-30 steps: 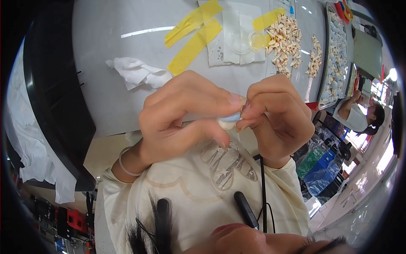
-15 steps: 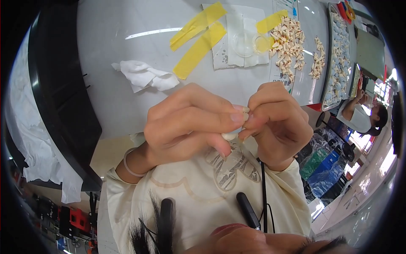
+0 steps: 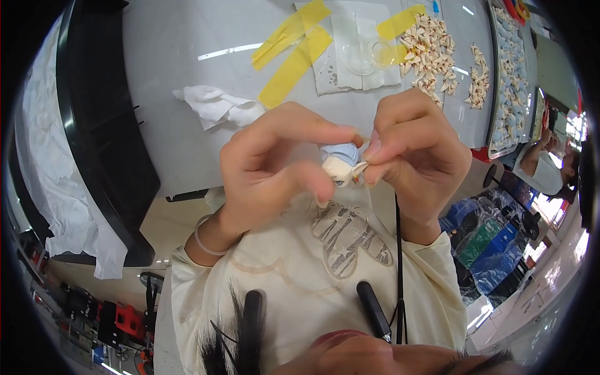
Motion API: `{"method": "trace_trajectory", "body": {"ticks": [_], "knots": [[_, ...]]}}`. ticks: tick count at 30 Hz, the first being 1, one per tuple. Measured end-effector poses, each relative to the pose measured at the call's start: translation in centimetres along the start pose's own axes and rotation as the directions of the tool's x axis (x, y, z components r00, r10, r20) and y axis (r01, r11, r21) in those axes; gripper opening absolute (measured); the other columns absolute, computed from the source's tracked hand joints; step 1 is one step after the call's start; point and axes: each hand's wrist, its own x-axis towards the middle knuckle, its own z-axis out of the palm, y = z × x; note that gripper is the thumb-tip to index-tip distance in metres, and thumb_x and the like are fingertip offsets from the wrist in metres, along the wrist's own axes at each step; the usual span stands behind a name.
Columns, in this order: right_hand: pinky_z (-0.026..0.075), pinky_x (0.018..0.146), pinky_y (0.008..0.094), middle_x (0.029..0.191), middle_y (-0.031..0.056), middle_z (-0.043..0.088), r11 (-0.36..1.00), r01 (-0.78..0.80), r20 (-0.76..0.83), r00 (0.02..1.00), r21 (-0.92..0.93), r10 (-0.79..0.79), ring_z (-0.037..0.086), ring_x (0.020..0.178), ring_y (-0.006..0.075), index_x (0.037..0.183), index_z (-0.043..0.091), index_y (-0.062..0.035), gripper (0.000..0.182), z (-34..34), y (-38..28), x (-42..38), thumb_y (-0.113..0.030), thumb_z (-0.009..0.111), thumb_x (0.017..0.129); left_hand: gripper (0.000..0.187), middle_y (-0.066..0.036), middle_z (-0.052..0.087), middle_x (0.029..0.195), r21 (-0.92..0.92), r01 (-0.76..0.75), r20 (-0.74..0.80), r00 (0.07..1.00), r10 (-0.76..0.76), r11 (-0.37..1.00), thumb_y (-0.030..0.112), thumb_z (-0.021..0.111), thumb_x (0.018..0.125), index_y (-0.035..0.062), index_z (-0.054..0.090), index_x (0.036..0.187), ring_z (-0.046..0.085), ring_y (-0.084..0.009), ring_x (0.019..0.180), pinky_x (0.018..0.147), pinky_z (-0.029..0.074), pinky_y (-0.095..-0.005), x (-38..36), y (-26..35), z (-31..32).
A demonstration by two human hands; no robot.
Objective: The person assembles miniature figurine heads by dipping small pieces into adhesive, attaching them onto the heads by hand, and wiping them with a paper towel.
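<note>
A small figure piece point(image 3: 338, 164), with a light blue top and a cream lower part, sits between the curled fingers and thumb of my left hand point(image 3: 275, 150). Dark marks show on its cream part. My right hand point(image 3: 420, 147) pinches a small pale pointed piece point(image 3: 359, 168) between thumb and forefinger. That pointed piece touches or nearly touches the figure's right side; the exact contact is too small to tell. Both hands are above my lap, at the table's near edge.
On the table point(image 3: 181, 144) lie a crumpled tissue point(image 3: 219, 107), yellow tape strips point(image 3: 294, 70), clear round dishes point(image 3: 381, 55) on white paper and piles of pointed pieces point(image 3: 428, 50). A tray point(image 3: 507, 81) of blue and cream pieces stands right. A co-worker point(image 3: 542, 169) is beyond.
My left fingers have spread wider, exposing more of the figure's blue top and cream part. The pale pointed piece now shows in my right fingers. The view has shifted slightly.
</note>
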Motion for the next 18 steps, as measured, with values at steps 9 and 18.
{"method": "trace_trajectory", "body": {"ticks": [9,18], "knots": [[0.036,0.054,0.0242,0.067,0.0054,0.053,0.972,0.177,0.017,0.984,-0.154,-0.177,0.047,0.062,0.0153,0.068,0.058,-0.0026,0.019,-0.31,0.25,0.12,-0.001,0.07,0.053,0.031,-0.013,0.061,0.088,0.06,0.056,0.02,0.998,-0.057,0.997,0.005,0.068,0.068,-0.0065,0.058,0.095,0.056,-0.0167,0.076,0.068,0.043,-0.0258,-0.02,0.18,0.09],[0.038,0.053,0.0265,0.064,0.0057,0.054,0.941,0.248,0.008,0.968,-0.23,-0.253,0.048,0.059,0.0175,0.063,0.059,-0.0028,0.02,-0.23,0.08,0.23,0.003,0.065,0.045,0.028,-0.012,0.061,0.083,0.166,0.083,0.026,0.996,-0.089,0.983,-0.004,0.064,0.064,-0.0055,0.061,0.092,0.056,-0.0154,0.07,0.062,0.042,-0.0237,0.29,0.58,0.1]]}}
